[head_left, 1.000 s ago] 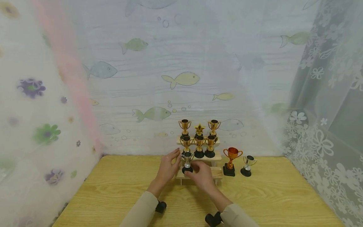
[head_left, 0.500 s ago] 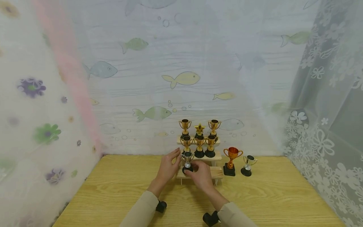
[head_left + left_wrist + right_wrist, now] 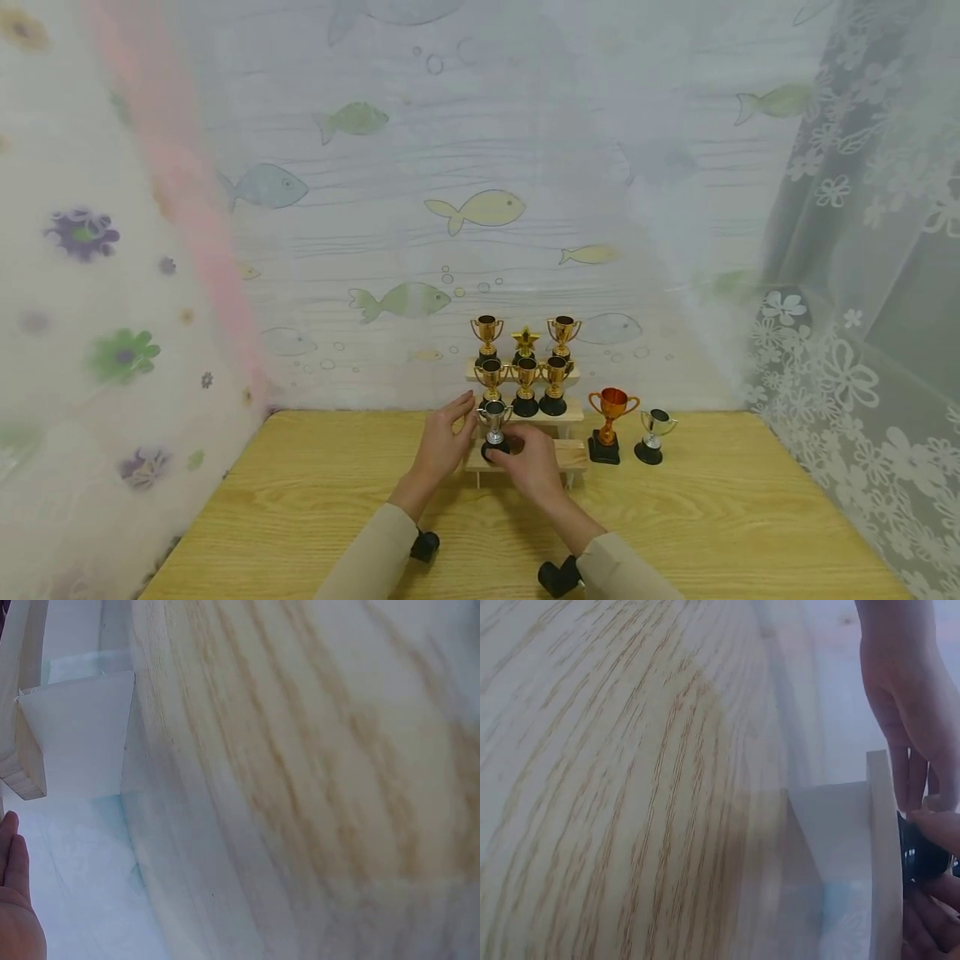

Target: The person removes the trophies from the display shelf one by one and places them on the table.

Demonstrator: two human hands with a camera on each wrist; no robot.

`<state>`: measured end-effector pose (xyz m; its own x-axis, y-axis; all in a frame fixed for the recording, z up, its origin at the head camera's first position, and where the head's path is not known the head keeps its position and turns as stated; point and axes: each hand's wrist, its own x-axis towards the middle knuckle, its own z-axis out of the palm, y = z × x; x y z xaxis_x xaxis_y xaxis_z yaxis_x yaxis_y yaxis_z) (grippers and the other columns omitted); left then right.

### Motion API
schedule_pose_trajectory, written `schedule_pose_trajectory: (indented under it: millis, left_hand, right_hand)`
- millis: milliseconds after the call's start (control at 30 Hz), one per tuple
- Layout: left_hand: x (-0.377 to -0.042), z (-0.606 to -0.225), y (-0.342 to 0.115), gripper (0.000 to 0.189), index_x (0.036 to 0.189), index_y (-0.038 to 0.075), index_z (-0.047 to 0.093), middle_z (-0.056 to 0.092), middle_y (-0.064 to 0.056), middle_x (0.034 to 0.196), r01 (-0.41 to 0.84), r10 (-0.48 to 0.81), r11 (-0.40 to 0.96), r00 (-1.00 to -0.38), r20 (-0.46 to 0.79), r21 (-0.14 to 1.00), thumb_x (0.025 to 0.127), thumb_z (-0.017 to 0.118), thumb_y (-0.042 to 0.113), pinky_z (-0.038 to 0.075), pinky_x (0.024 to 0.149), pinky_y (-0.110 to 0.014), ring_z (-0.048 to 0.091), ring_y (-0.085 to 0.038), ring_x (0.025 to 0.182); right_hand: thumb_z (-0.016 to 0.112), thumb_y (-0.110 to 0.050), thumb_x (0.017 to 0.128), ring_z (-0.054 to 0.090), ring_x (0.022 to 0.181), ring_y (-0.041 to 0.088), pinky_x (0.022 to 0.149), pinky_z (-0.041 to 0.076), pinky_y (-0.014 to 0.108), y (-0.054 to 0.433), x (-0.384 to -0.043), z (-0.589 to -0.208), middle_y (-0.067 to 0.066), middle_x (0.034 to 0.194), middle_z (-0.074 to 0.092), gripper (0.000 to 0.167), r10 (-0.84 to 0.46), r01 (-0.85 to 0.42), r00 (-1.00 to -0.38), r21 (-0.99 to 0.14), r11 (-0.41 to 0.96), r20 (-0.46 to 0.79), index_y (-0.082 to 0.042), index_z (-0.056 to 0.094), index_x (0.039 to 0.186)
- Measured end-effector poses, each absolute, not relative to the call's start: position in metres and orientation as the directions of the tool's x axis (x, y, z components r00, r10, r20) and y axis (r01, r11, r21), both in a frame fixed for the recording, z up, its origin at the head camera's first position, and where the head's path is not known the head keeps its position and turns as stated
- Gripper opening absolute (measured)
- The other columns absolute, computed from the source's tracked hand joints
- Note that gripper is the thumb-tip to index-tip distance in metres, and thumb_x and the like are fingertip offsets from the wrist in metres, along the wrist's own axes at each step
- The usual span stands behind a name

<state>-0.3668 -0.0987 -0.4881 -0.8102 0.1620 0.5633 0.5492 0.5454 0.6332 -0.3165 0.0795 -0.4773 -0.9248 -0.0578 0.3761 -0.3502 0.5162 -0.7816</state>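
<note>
A small silver trophy cup (image 3: pixel 494 419) stands upright at the left end of the lowest step of a wooden tiered stand (image 3: pixel 573 457). My right hand (image 3: pixel 534 465) pinches its black base (image 3: pixel 921 856), thumb in front. Beside the stand's left end, my left hand (image 3: pixel 444 446) is held with fingers extended, fingertips near the middle step. Its fingers show at the lower left of the left wrist view. Gold trophy cups (image 3: pixel 526 382) line the middle step. On the top step, a gold star trophy (image 3: pixel 526 342) stands between two gold cups (image 3: pixel 487 333).
Right of the stand, an orange-bronze trophy cup (image 3: pixel 612 408) on a square black base and another silver cup (image 3: pixel 656 429) stand on the wood-grain table (image 3: pixel 300 500). A fish-printed curtain (image 3: pixel 375 208) hangs behind; lace fabric (image 3: pixel 847 375) borders the right side.
The head view has shifted very slightly. Both hands and the silver trophy cup stay practically where they were on the lowest step.
</note>
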Motion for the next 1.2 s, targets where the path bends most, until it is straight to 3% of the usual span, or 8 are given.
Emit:
schedule_pose_trajectory:
  millis: [400,1200]
  left_hand:
    - [-0.367,-0.493,-0.1,0.038,0.133,-0.006,0.064,0.059,-0.017,0.144,0.549,0.165,0.541,-0.812,0.56,0.637,0.105,0.06,0.02,0.045,0.11,-0.052,0.055,-0.035,0.134]
    - [-0.367,-0.49,-0.098,0.038,0.133,-0.007,0.064,0.058,-0.018,0.144,0.541,0.159,0.531,-0.819,0.551,0.652,0.105,0.059,0.019,0.044,0.111,-0.051,0.055,-0.036,0.133]
  right_hand:
    - [0.088,-0.019,0.08,0.064,0.078,0.012,0.068,0.055,0.029,0.092,-0.307,-0.475,0.001,0.093,0.073,0.027,-0.062,-0.309,-0.943,-0.797,0.519,0.326,-0.008,0.079,0.103]
    - [0.089,-0.014,0.077,0.063,0.076,0.015,0.065,0.054,0.029,0.129,-0.284,-0.459,0.003,0.089,0.069,0.025,-0.073,-0.308,-0.945,-0.792,0.528,0.319,-0.005,0.077,0.097]
